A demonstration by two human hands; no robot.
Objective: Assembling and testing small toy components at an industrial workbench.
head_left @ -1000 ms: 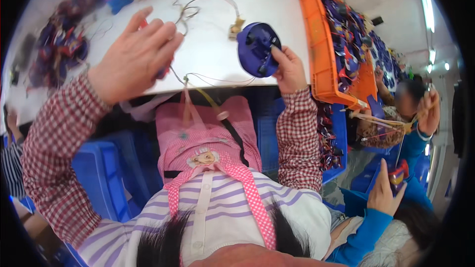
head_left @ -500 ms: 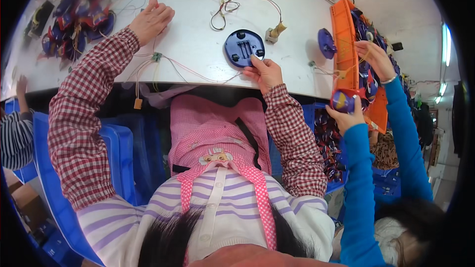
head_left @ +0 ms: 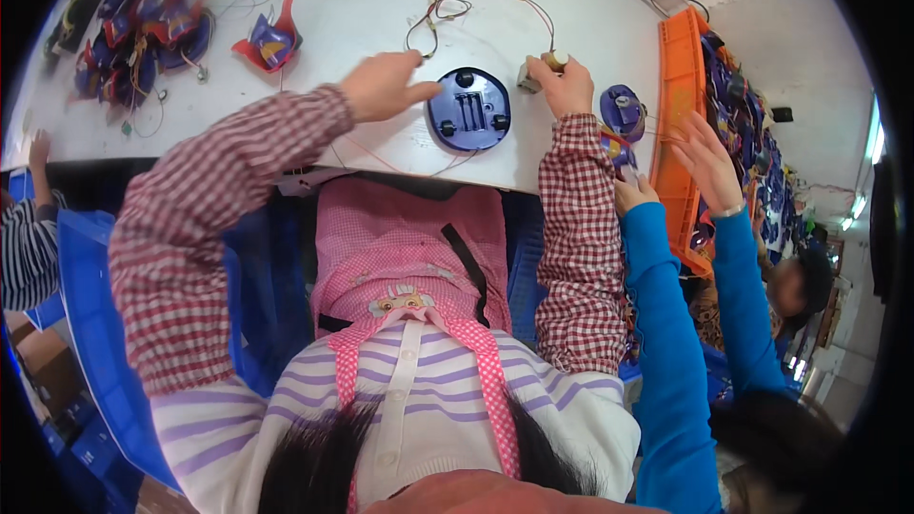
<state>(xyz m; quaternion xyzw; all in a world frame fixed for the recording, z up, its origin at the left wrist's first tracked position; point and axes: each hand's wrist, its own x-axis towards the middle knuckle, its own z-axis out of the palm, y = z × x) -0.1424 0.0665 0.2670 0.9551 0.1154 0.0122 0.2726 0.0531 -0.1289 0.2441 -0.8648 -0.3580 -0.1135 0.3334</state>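
Observation:
A dark blue oval plastic base [head_left: 486, 138] lies on the white table in front of me, its open battery slot facing up. To its left is my left hand [head_left: 386, 86], thumb stretched apart from the fingers, with fingertips beside the end of a thin wire loop [head_left: 447, 8]. My right hand [head_left: 568, 90] is closed on a small grey block with a yellowish cylinder [head_left: 556, 61], which is joined to the wires. Farther left sits a red and blue winged toy part [head_left: 269, 43]. Thin wires run from the base's near side toward my left sleeve.
A pile of red and blue toy parts [head_left: 143, 38] covers the far left. On the right, a co-worker's blue-sleeved hands [head_left: 705, 167] handle a toy beside an orange crate [head_left: 674, 114] of similar parts. Another blue base [head_left: 624, 112] lies near the crate. Blue bins [head_left: 105, 324] stand at my left.
My right hand has left the blue base and taken hold of the grey block. My left hand has moved right and nearer, away from the winged toy part. The co-worker's hands shifted.

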